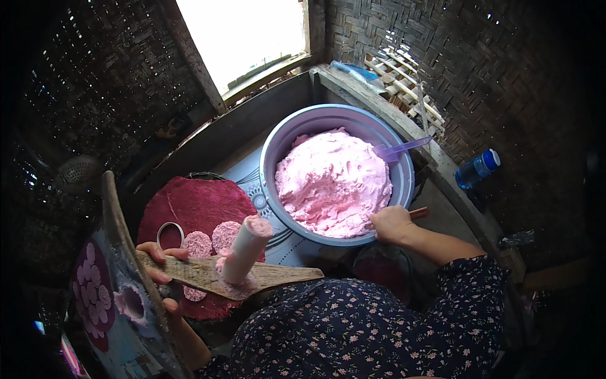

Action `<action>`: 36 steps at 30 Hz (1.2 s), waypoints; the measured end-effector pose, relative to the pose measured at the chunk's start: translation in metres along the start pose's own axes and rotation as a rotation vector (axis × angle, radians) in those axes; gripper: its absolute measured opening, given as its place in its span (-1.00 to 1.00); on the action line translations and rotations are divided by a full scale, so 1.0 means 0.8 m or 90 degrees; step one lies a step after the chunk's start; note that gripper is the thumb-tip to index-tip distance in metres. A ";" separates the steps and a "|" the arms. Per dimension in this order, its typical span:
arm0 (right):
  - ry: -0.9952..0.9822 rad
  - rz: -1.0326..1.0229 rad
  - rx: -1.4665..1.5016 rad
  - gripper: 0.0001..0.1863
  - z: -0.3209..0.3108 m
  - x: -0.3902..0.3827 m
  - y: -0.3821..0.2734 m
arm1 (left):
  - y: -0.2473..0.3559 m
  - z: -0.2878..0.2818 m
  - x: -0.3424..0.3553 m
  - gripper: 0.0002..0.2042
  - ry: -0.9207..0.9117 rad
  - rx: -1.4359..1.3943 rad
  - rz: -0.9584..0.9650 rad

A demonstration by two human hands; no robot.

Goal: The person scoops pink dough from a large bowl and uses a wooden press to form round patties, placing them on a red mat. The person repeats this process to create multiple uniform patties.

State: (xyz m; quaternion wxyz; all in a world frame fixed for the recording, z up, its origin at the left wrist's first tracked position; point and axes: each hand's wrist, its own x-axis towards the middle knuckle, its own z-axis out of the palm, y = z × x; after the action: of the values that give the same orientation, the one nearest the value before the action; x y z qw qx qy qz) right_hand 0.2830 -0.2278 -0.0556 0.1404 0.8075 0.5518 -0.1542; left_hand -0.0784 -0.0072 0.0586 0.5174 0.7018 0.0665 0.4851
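Note:
My left hand [163,262] is closed round one end of a wooden plank [284,275]. A white tube [245,252] stands up through the plank, with pink dough filling its top and smeared round its base. My right hand [392,224] makes a fist at the near right rim of a large blue-grey basin [270,189], gripping a brown stick-like handle [419,213]; its other end is hidden. A big mound of pink dough [334,177] fills the basin. Under the plank, a round dark-red mat [196,199] carries several bumpy pink discs [226,236] and a pale ring [170,234].
A purple plastic handle [407,149] sticks out over the basin's right rim. At the left rises a worn panel [117,218] with a round opening [130,303]. Woven walls and a bright window [246,44] surround the corner. A blue bottle [478,169] is at the right ledge.

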 end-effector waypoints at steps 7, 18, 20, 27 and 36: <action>0.009 0.007 0.082 -0.78 0.010 -0.013 0.002 | -0.035 0.020 0.016 -0.54 -0.160 -0.053 0.038; 0.017 -0.088 0.517 -0.58 -0.137 -0.044 0.075 | -0.097 0.072 0.044 -0.61 -0.179 0.467 -0.049; 0.115 -0.216 0.444 -0.57 -0.174 -0.051 0.071 | -0.109 0.088 0.056 -0.59 -0.210 0.429 -0.136; 0.350 -0.357 -0.056 -0.70 -0.270 -0.069 -0.008 | -0.103 0.149 0.068 -0.59 -0.338 0.462 -0.138; 0.753 -0.484 -0.501 -0.85 -0.229 -0.053 -0.094 | -0.162 0.139 0.069 -0.50 -0.299 0.410 -0.216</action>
State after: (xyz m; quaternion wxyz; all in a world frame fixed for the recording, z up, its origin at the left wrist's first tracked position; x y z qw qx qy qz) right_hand 0.2152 -0.1643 0.1248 0.0368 0.4039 0.7855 0.4675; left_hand 0.0864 0.0111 -0.0092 0.3456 0.8979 0.2093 0.1749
